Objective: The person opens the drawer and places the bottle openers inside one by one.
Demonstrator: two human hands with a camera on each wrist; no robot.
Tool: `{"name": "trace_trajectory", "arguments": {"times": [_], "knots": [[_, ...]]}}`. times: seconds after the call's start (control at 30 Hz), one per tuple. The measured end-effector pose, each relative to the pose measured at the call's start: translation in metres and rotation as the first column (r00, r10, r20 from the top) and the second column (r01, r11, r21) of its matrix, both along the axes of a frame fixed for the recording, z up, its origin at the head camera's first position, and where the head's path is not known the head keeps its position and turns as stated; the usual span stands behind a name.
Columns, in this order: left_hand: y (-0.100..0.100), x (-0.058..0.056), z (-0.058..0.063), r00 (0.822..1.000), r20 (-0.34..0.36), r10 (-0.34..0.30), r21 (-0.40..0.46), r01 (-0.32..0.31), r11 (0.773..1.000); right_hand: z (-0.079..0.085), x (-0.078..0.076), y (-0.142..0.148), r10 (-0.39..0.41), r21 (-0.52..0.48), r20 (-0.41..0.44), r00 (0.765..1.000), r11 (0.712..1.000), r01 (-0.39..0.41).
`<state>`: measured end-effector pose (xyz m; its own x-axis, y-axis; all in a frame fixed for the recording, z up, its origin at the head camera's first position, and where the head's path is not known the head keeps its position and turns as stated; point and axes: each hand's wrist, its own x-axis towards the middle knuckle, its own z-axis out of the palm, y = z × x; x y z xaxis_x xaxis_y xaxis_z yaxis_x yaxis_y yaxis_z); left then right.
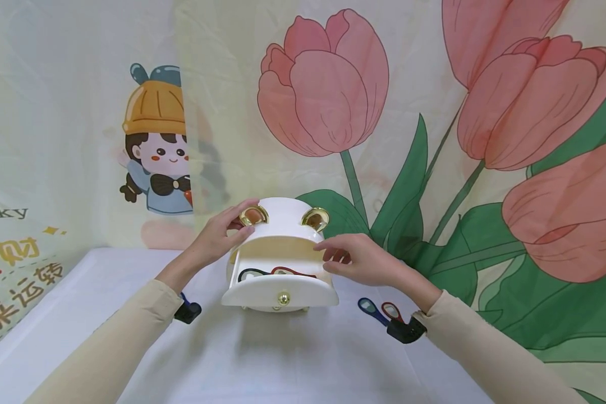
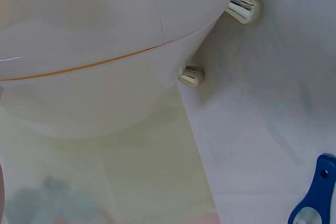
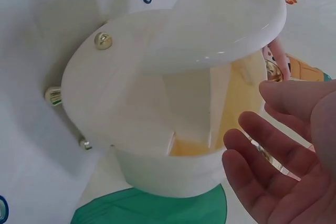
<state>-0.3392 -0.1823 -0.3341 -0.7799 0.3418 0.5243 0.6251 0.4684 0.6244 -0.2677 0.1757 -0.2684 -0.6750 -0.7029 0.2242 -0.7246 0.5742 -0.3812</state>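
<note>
A white drawer box (image 1: 285,210) with gold ears stands on the table, its upper drawer (image 1: 262,294) pulled out toward me. Inside that drawer lie a dark-rimmed looped thing (image 1: 252,273) and a red-rimmed looped thing (image 1: 288,271); their kind is unclear. With thumb and fingers either side of the left gold ear (image 1: 255,215), my left hand (image 1: 219,233) holds the box's top. My right hand (image 1: 358,258) hovers at the drawer's right side, fingers loosely bent and holding nothing. In the right wrist view the right hand's fingers (image 3: 275,150) are beside the drawer opening.
Right of the box, a blue-handled thing (image 1: 371,308) and a red-rimmed thing (image 1: 391,310) lie near my wrist. Another blue-handled thing (image 2: 317,187) with a round pale part rests on the table at left. A tulip-printed cloth (image 1: 323,95) hangs behind.
</note>
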Motion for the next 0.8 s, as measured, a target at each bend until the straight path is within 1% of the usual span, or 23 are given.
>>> {"name": "trace_trajectory", "arguments": {"times": [0.2, 0.37, 0.6, 0.7, 0.8], "knots": [[-0.001, -0.001, -0.001, 1.0, -0.009, 0.004, -0.005, -0.004, 1.0, -0.011, 0.006, 0.016, -0.08, -0.019, -0.021, 0.997, 0.997, 0.08], [-0.001, -0.001, -0.001, 1.0, -0.01, 0.003, -0.005, -0.003, 1.0, -0.023, 0.014, 0.028, -0.154, -0.043, -0.031, 0.988, 0.987, 0.152], [0.0, 0.0, -0.001, 1.0, -0.005, 0.001, -0.002, -0.001, 1.0, -0.041, 0.029, 0.04, -0.267, -0.065, 0.015, 0.964, 0.961, 0.267], [0.0, 0.0, -0.001, 1.0, -0.001, 0.002, -0.004, -0.002, 1.0, -0.05, 0.033, 0.044, -0.288, -0.068, 0.028, 0.957, 0.955, 0.29], [0.0, 0.0, -0.001, 1.0, -0.002, 0.006, -0.008, -0.006, 1.0, -0.06, 0.037, 0.048, -0.289, -0.067, 0.053, 0.956, 0.954, 0.292]]}}
